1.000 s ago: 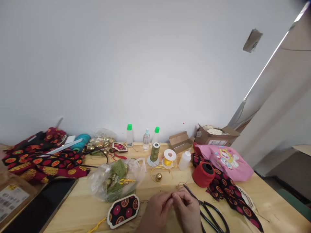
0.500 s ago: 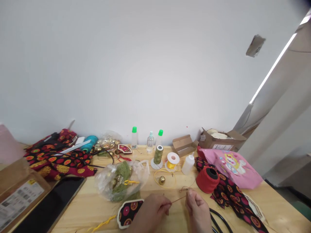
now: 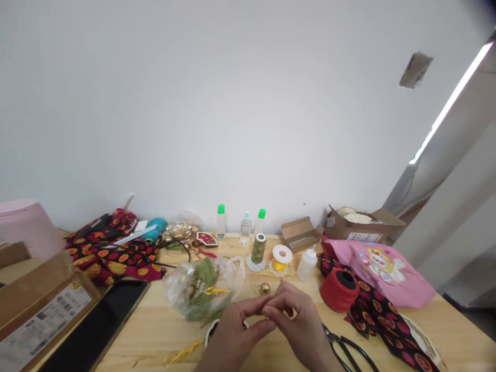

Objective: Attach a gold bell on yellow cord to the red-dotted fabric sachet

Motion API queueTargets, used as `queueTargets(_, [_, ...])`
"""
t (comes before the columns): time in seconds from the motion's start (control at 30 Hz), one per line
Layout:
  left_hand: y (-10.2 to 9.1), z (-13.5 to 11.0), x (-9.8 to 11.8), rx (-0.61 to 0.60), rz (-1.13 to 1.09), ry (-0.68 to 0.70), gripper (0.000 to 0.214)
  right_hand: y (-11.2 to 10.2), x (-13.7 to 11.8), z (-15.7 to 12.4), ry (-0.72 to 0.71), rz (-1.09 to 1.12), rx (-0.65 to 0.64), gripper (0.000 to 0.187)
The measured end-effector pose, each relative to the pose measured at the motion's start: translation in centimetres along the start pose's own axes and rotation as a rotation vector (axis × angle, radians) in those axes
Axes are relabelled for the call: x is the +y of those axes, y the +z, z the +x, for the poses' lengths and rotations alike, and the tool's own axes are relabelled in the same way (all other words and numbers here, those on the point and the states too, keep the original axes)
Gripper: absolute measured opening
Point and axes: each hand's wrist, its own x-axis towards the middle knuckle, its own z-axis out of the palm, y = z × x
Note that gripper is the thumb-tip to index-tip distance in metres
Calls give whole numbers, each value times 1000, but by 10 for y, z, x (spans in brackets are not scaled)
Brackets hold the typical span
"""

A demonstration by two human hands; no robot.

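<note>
The wooden bench (image 3: 155, 330) carries a clear bag of green tassels (image 3: 197, 289) to the left of the hands, and a red thread cone (image 3: 339, 289) and black scissors (image 3: 349, 346) to the right. At the near edge the left hand (image 3: 232, 336) and right hand (image 3: 298, 325) meet, each grip pinched together fingertip to fingertip; whatever lies between is too small to tell. A gold bell (image 3: 264, 287) rests on the bench just beyond the fingertips, untouched.
</note>
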Motion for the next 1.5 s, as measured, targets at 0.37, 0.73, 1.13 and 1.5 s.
queueTargets(0.37, [-4,-4,19,131,74,-115,20,-4,-21,2,39,336,79,18])
queueTargets(0.73, [-9,-4,-3,415,261,89,19,32,-3,-11,382,849,-45,44])
queueTargets(1.13, [-26,-7,-33,456,-80,-62,26,41,4,-2,299,446,-152,38])
queueTargets(1.5, [-26,-6,-33,417,-29,-44,25,38,6,3,478,628,-23,28])
